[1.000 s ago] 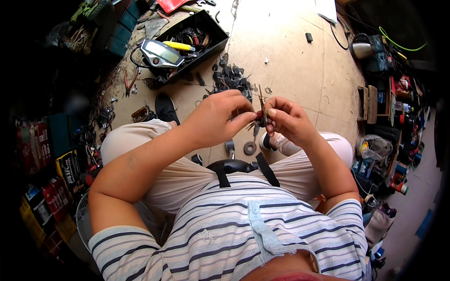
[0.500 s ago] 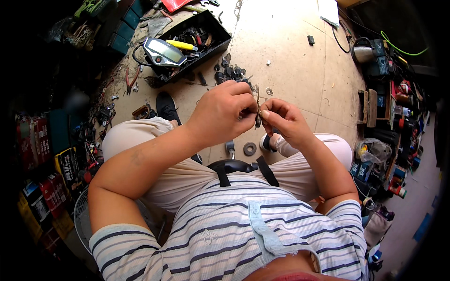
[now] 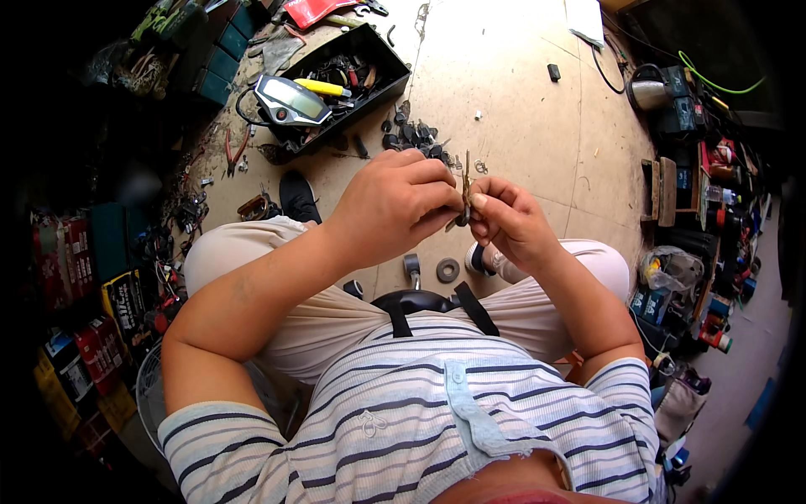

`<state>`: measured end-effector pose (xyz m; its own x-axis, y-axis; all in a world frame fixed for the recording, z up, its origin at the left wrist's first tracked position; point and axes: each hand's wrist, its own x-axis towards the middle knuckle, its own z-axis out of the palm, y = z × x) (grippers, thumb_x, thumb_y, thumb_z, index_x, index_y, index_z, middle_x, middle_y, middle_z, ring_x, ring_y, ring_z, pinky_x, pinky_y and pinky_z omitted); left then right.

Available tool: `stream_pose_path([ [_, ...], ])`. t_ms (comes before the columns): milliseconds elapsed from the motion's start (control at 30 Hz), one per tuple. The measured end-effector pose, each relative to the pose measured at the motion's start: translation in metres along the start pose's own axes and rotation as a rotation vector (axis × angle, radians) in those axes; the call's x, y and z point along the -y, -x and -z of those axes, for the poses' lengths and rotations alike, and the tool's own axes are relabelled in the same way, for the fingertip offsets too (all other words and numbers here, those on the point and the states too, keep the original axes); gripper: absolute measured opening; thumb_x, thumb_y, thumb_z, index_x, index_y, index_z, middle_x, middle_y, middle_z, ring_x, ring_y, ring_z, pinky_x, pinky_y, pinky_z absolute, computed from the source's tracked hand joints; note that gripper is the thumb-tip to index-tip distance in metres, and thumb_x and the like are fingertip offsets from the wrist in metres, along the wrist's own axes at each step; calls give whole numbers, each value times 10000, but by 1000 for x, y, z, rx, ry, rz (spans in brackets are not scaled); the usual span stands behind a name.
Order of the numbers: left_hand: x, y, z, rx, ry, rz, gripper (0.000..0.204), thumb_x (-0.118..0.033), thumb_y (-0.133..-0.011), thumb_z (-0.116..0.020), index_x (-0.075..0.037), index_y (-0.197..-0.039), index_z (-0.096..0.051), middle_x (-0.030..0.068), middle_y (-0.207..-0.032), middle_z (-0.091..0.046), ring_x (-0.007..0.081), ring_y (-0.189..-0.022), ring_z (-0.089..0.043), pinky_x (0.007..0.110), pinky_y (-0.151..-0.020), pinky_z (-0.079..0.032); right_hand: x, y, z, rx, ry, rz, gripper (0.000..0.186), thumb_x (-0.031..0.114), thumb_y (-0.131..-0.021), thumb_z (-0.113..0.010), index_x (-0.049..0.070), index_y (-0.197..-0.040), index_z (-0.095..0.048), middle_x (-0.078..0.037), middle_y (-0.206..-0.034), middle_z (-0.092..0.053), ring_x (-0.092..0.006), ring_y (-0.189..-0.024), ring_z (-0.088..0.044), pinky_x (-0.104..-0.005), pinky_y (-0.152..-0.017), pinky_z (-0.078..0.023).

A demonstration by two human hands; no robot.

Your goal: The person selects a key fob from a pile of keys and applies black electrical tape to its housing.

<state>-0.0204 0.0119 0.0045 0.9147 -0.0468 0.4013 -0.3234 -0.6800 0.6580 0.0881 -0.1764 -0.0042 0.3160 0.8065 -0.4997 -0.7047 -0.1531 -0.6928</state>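
In front of me, above the floor, both hands are closed on a small bunch of metal keys (image 3: 467, 178). One thin blade points up, away from me. My left hand (image 3: 399, 200) pinches the bunch from the left, its fingertips partly hidden behind the knuckles. From the right, my right hand (image 3: 512, 217) grips it between thumb and curled fingers. The lower end of the bunch is dark and rounded. Just beyond my left hand lies a pile of black-headed keys (image 3: 411, 134) on the floor. A small wire ring (image 3: 480, 166) lies beyond my right hand.
At the back left stands a black toolbox (image 3: 382, 80), with a yellow-handled tool and a vehicle instrument display (image 3: 290, 101) on it. Red-handled pliers (image 3: 233, 153) lie beside it. A grey ring (image 3: 447, 270) is between my feet. Cluttered shelves (image 3: 705, 193) line the right side.
The keys have turned in my fingers, and a thin blade now stands out more clearly between my hands. My right hand has shifted slightly; both hands stay close together.
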Motion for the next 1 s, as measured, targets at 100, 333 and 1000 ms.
stream_pose_path([
  [100,-5,3,-3,-12,236,232,100,-85,-723,-712,-47,-779,-639,53,-835,-593,179,-719,-589,286,-612,-461,0,-2,0,-31,160,86,145,146,-927,-550,8,-972,-548,-26,-781,-555,-78,-642,-505,-221,-581,-426],
  [333,-16,-1,-8,-124,320,476,116,-106,-760,-676,-2,-756,-623,98,-808,-558,221,-673,-604,296,-607,-506,-8,-7,-5,-48,310,231,130,139,-937,-536,9,-938,-532,-13,-769,-548,-71,-649,-503,-218,-594,-428],
  [1000,-2,-4,4,180,1038,1000,288,-179,-861,-617,-57,-1122,-608,12,-917,-620,90,-846,-537,235,-737,-422,-2,0,-7,16,443,280,61,67,-933,-511,9,-946,-503,-15,-830,-528,-68,-733,-514,-214,-650,-456],
])
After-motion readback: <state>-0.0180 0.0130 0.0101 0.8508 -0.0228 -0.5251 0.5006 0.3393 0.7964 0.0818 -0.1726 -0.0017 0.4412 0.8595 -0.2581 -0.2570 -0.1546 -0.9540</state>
